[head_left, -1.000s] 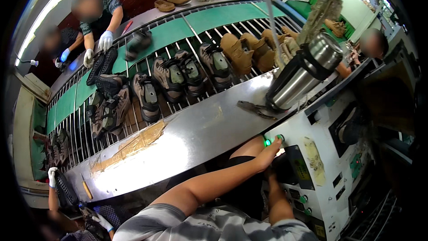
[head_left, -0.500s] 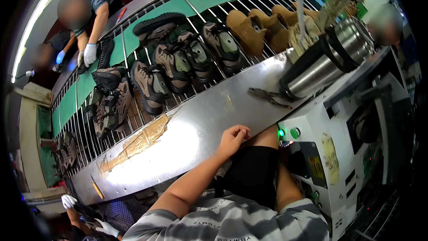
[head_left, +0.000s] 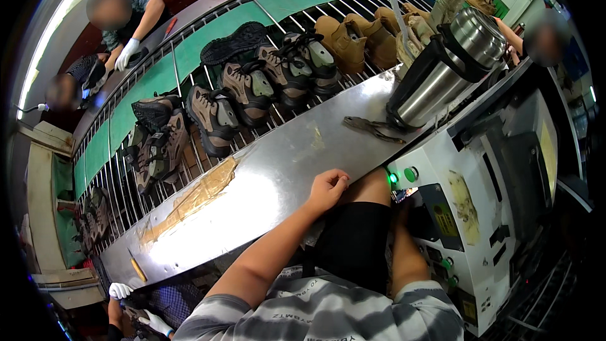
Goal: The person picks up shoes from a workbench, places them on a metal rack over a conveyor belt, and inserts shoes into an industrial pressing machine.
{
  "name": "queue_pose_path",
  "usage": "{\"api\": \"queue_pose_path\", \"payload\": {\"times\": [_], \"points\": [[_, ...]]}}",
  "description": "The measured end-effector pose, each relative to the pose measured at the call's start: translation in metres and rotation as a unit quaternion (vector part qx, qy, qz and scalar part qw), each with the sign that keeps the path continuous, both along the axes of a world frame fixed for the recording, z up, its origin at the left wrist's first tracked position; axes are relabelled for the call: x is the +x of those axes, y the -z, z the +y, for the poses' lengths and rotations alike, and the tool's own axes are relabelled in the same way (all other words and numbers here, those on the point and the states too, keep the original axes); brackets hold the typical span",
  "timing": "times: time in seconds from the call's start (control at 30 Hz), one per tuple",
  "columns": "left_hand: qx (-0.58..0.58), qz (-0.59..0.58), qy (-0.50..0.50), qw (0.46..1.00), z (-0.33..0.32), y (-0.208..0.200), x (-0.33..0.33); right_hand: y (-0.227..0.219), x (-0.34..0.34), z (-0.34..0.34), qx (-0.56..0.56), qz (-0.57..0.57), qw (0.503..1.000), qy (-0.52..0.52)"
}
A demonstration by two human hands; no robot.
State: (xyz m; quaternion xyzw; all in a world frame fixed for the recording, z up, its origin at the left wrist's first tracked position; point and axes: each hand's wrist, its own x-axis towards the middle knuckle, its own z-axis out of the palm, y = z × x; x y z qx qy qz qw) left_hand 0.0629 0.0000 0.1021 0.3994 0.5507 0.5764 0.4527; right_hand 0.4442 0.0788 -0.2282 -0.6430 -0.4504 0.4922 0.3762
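Note:
My left hand [head_left: 328, 189] is curled into a loose fist over the near edge of the metal ledge [head_left: 297, 151], beside my knee; nothing shows in its fingers. My right forearm [head_left: 407, 256] reaches down between my thigh and the white machine [head_left: 445, 177]. The right hand itself is in shadow and its fingers are hidden. A small lit screen [head_left: 404, 194] shows just above it, and I cannot tell whether the hand holds it. Pliers [head_left: 372, 129] lie on the ledge beside a steel vacuum flask [head_left: 435, 79] with a black strap, which lies tilted.
Brown-grey shoes [head_left: 211, 120] and tan shoes [head_left: 344, 41] sit on the wire rack [head_left: 284, 25] beyond the ledge. A yellow-handled tool [head_left: 137, 268] lies at the ledge's left end. Green buttons [head_left: 411, 173] are on the machine. Co-workers' gloved hands [head_left: 126, 55] work at far left and lower left.
The view has shifted slightly; my hands stay nearly in place. At far left a co-worker's gloved hand has moved back from the rack with a dark sole. Lower-left gloved hands have come closer to a shoe.

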Motion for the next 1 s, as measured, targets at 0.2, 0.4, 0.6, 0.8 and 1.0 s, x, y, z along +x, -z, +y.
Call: {"api": "queue_pose_path", "payload": {"times": [0.2, 0.4, 0.6, 0.8, 1.0], "points": [[-0.005, 0.022, -0.004, 1.0, -0.004, 0.001, -0.001, -0.007, -0.013, 0.044, -0.073, -0.102, 0.992, 0.004], [0.0, 0.002, -0.008, 1.0, -0.005, 0.001, 0.0, -0.012, 0.006, 0.036, -0.096, -0.293, 0.95, -0.044], [-0.005, 0.011, 0.001, 1.0, -0.003, -0.003, 0.0, -0.001, 0.0, 0.018, -0.032, -0.271, 0.962, -0.028], [-0.005, 0.016, -0.007, 1.0, -0.005, -0.006, -0.002, 0.005, -0.004, 0.035, -0.051, -0.295, 0.953, -0.054], [-0.014, 0.008, -0.013, 1.0, -0.007, -0.012, 0.0, 0.026, 0.017, 0.052, -0.128, -0.404, 0.895, -0.138]]}}
